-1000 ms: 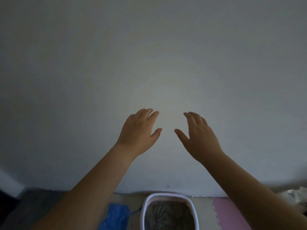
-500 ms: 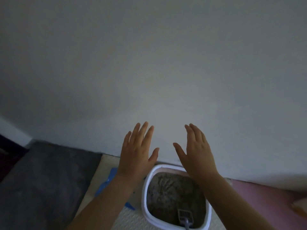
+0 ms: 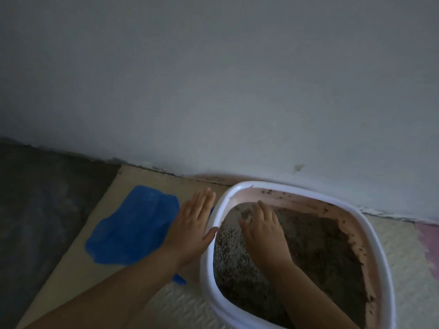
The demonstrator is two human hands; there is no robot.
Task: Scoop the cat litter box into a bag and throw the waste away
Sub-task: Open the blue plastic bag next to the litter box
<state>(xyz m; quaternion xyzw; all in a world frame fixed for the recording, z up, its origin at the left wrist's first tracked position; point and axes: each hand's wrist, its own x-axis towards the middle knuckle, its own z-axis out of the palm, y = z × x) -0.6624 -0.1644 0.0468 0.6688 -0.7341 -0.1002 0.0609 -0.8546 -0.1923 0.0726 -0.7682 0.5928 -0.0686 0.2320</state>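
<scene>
Dim light. The litter box (image 3: 370, 224) has a white rim and a pinkish inner wall flecked with dark specks. It stands on the floor mat (image 3: 185, 302) at the mat's far edge, against the foot of the wall (image 3: 213, 79); cannot tell whether rim and wall touch. The litter (image 3: 327, 252) covers the box floor, with paler grey pellets on the left side and a darker brown mass across the middle and right. The right hand (image 3: 263, 236) is inside the box, palm down on the litter near the box's far-left corner. Its fingers are loosely bent with the tips at the pellets, and nothing is seen gripped. The left hand (image 3: 190, 231) is outside the box, just beside its left rim, palm down. Its 4 fingers are straight and together, pointing toward the wall, and it holds nothing. The thumb is spread toward the rim; cannot tell whether it makes contact, nor whether the palm rests on the mat. The blue bag (image 3: 135, 224) lies flat and crumpled on the mat's beige tile (image 3: 71, 269), toward that tile's far edge. The left wrist overlaps the bag's right side, and 1 small blue corner shows below the forearm, near the box's left wall. A pink tile (image 3: 427, 236) shows at the mat's right edge. A dark grey rug (image 3: 35, 198) runs along the beige tile's left edge.
</scene>
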